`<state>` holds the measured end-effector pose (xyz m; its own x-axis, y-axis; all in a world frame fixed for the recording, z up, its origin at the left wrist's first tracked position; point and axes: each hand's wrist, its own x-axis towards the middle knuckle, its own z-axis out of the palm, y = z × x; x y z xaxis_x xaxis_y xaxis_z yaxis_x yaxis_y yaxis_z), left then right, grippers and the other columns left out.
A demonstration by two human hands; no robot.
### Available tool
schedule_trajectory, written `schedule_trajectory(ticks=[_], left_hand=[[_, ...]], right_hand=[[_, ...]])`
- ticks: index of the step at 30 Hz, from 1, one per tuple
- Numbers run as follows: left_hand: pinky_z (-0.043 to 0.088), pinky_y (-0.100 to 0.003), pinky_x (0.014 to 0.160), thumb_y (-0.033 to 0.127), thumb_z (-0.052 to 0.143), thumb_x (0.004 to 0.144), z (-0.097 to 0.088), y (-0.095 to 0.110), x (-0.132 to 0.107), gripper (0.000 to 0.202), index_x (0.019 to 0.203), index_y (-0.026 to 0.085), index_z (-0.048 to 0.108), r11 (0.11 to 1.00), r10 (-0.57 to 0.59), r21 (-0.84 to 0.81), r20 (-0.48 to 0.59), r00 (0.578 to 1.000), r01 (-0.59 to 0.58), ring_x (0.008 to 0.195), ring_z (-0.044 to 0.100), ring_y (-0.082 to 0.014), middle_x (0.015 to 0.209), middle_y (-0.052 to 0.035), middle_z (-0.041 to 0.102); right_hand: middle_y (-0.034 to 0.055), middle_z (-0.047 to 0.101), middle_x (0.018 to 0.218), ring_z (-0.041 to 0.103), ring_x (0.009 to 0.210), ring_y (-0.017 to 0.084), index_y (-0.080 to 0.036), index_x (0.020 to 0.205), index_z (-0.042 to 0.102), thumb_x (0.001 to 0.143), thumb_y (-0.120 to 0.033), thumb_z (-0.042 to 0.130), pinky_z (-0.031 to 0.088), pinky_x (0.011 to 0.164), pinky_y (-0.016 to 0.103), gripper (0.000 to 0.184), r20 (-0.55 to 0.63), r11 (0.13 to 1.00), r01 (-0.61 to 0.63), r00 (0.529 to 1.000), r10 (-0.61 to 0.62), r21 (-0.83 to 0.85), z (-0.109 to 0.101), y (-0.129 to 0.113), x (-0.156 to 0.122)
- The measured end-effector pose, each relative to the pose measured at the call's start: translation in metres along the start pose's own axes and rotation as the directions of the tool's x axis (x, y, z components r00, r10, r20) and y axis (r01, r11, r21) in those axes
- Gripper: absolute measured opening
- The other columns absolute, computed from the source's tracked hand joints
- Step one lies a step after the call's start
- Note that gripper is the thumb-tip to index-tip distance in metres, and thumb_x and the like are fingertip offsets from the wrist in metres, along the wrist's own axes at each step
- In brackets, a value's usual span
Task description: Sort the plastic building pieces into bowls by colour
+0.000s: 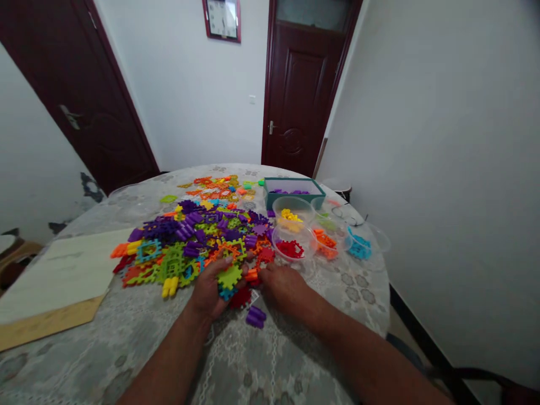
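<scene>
My left hand point(207, 287) is curled palm up around lime-green gear-shaped plastic pieces point(230, 277), its thumb over the top, with a blue toothed piece point(228, 293) just below them. Close on the right, my right hand point(283, 286) has its fingers bent down beside an orange connector point(252, 275); the fingertips are mostly hidden, and what they grip cannot be made out. A dark red toothed piece point(240, 298) lies between the hands, and a purple connector point(256, 317) lies nearer me. Beyond my hands spreads a mixed pile of toothed pieces and connectors point(172, 261).
Clear bowls hold sorted pieces: yellow point(291, 216), red point(290, 249), orange point(324, 243) and blue point(359, 246). Behind them stands a green-edged box point(274, 199) with purple pieces. Orange flat pieces point(215, 185) lie at the far side. A pale board point(63, 270) rests at left.
</scene>
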<state>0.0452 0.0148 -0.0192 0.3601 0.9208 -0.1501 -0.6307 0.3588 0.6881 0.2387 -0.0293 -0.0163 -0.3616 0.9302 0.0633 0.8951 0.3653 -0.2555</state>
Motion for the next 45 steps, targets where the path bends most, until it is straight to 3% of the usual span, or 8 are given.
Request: schedule_trajectory(ticks=[6,12,16,21,29,32,39,45], left_hand=[[0.058,-0.027,0.056,0.019,0.072,0.079,0.003,0.002,-0.004,0.019,0.096,0.01,0.074,0.995,-0.048,0.086,-0.036,0.998,0.051,0.067,0.07,-0.0212,0.082,-0.0139,0.075],[0.058,-0.027,0.056,0.024,0.073,0.079,0.007,0.002,-0.008,0.026,0.099,0.008,0.076,0.985,-0.055,0.164,-0.038,0.998,0.06,0.068,0.069,-0.0208,0.085,-0.0158,0.076],[0.06,-0.028,0.059,0.021,0.074,0.078,0.009,0.0,-0.008,0.015,0.09,0.012,0.075,0.98,-0.052,0.188,-0.076,0.996,0.066,0.07,0.071,-0.021,0.083,-0.0129,0.077],[0.06,-0.028,0.058,0.022,0.075,0.077,0.008,-0.001,-0.008,0.02,0.093,0.01,0.077,0.979,-0.105,0.168,-0.055,0.993,0.113,0.062,0.069,-0.0189,0.078,-0.0124,0.076],[0.06,-0.029,0.058,0.025,0.079,0.075,0.008,-0.002,-0.012,0.024,0.093,0.009,0.08,0.96,-0.132,0.243,-0.059,0.99,0.142,0.065,0.071,-0.0207,0.081,-0.014,0.078],[0.059,-0.028,0.058,0.029,0.081,0.076,0.005,-0.005,-0.012,0.021,0.081,0.009,0.078,0.945,-0.131,0.297,-0.046,0.99,0.139,0.064,0.07,-0.0203,0.079,-0.0147,0.077],[0.055,-0.026,0.055,0.035,0.081,0.077,0.007,-0.01,-0.011,0.03,0.093,0.01,0.079,0.935,-0.139,0.327,-0.013,0.99,0.136,0.061,0.066,-0.0182,0.08,-0.0131,0.075],[0.05,-0.026,0.054,0.033,0.08,0.077,0.011,-0.008,-0.015,0.031,0.097,0.011,0.079,0.943,-0.178,0.297,0.062,0.982,0.152,0.063,0.064,-0.0181,0.08,-0.0135,0.074]], right_hand=[[0.0012,0.076,0.088,0.068,0.077,0.014,-0.021,0.101,0.074,0.095,-0.024,0.061,0.047,0.069,0.024,0.015,-0.09,0.893,0.011,0.995,0.034,0.45,-0.058,0.03,-0.015],[0.0024,0.073,0.077,0.068,0.061,0.014,-0.016,0.104,0.07,0.089,-0.031,0.068,0.059,0.06,0.027,0.021,-0.111,0.397,-0.087,0.886,0.45,0.914,-0.091,0.093,-0.024],[0.005,0.074,0.077,0.071,0.063,0.015,-0.016,0.101,0.069,0.085,-0.03,0.074,0.062,0.06,0.026,0.022,-0.095,0.271,-0.058,0.85,0.519,0.961,-0.09,0.115,-0.028],[0.0053,0.075,0.079,0.072,0.063,0.015,-0.016,0.102,0.071,0.084,-0.026,0.074,0.063,0.059,0.026,0.021,-0.107,0.29,-0.08,0.81,0.577,0.954,-0.095,0.125,-0.036],[0.0021,0.073,0.071,0.069,0.06,0.014,-0.016,0.099,0.07,0.076,-0.032,0.079,0.062,0.057,0.026,0.029,-0.3,0.441,-0.058,0.653,0.695,0.896,-0.115,0.157,-0.059],[0.002,0.073,0.071,0.068,0.059,0.014,-0.016,0.095,0.069,0.074,-0.033,0.08,0.061,0.057,0.026,0.029,-0.287,0.456,-0.088,0.668,0.687,0.886,-0.113,0.156,-0.06],[0.0044,0.075,0.082,0.071,0.07,0.016,-0.018,0.099,0.071,0.085,-0.033,0.068,0.061,0.066,0.029,0.021,-0.31,0.612,-0.114,0.781,0.542,0.782,-0.095,0.126,-0.04],[0.0058,0.075,0.088,0.072,0.073,0.019,-0.021,0.106,0.074,0.093,-0.033,0.061,0.057,0.068,0.03,0.022,-0.368,0.732,-0.146,0.789,0.492,0.665,-0.086,0.097,-0.032]])
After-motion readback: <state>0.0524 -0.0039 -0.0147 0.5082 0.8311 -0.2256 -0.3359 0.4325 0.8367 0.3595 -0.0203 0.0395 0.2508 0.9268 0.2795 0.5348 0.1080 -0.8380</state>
